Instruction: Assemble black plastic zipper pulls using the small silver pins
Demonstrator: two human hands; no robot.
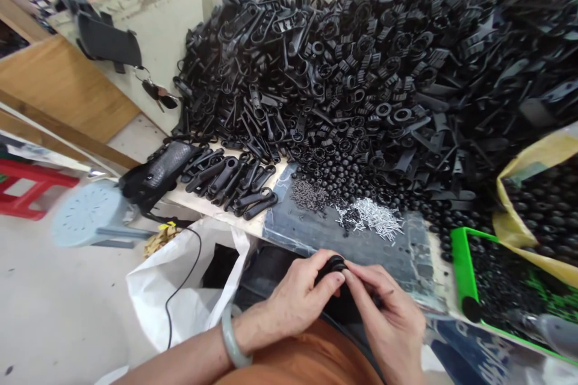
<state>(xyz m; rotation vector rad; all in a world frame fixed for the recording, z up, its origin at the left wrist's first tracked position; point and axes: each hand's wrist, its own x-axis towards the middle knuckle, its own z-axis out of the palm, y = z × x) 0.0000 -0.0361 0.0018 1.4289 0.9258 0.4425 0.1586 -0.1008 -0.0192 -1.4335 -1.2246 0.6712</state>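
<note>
right of a white bag (147, 298), the left hand (302, 292) pinches a small black part (336, 263) in front of silver pins (374, 218). the right hand (391, 316) grips the part's right side with narrowed fingertips, left of a green tray (461, 271).

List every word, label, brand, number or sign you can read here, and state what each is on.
No text reads with certainty.
Slanted white lettering on the dark blue printed material at the lower right: too blurred and cut off to quote.
Small, rounded black part being held: no lettering visible.
Large heap of loose black parts: any markings are too small to read.
</note>
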